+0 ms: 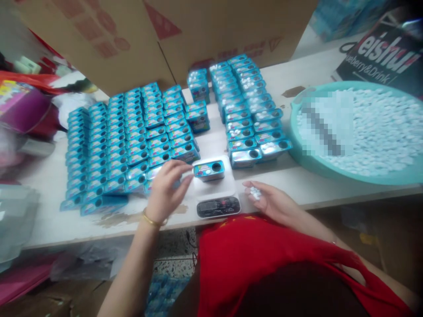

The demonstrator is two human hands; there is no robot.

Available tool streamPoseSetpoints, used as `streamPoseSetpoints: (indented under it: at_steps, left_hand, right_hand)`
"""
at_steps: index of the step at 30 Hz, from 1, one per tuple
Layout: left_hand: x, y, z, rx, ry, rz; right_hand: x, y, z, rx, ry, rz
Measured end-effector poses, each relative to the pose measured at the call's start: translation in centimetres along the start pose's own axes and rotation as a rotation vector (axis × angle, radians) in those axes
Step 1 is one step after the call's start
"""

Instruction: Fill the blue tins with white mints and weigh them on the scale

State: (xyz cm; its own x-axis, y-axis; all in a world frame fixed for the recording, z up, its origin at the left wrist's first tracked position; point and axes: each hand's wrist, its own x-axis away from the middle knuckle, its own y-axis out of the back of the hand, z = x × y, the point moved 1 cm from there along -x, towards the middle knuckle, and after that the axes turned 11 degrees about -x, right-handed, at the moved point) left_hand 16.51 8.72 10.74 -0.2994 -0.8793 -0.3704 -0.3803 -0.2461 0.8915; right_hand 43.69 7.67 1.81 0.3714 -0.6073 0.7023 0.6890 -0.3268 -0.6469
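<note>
A blue tin with a dark round opening (pixel 209 170) stands on the white plate of a small scale (pixel 218 207). My left hand (pixel 169 187) is just left of this tin, thumb and fingers apart around its left end; whether the fingertips touch it is unclear. Nothing shows between them. On the right of the scale, my right hand (pixel 267 199) is turned palm up with its fingers curled around several small white pieces (pixel 255 193). Rows of blue tins (pixel 132 145) fill the left of the table, and two more columns (pixel 243 101) stand behind the scale, some with white pieces on top.
A large turquoise basin (pixel 330 169) full of white pieces sits at the right. Cardboard boxes (pixel 198 31) form a wall at the back. A dark printed bag (pixel 376 57) lies behind the basin. The white table's front edge (pixel 99 241) runs below my hands.
</note>
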Motion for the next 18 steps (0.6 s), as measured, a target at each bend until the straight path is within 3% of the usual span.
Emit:
streamPoseSetpoints:
  at_steps: [4, 9, 14, 16, 18]
  left_hand:
    - [0.7, -1.8, -1.3, -0.204, -0.159, 0.037]
    - [0.2, -3.4, -2.9, -0.340, -0.184, 0.099]
    - [-2.3, -3.1, -2.8, -0.345, -0.157, 0.221]
    - [-4.0, -2.9, -2.0, -0.310, -0.182, 0.276]
    - [-6.3, -2.9, -0.7, -0.310, -0.165, 0.244]
  right_hand:
    - [-0.3, 0.1, -0.4, 0.000, -0.002, 0.020]
    - [-0.4, -0.1, -0.6, -0.008, 0.017, 0.014]
    - [-0.5, -0.1, -0.9, 0.000, 0.042, -0.003]
    - [-0.6, 0.0, -0.9, -0.003, 0.060, -0.015]
    - [-0.7, 0.1, -0.8, -0.010, 0.069, -0.039]
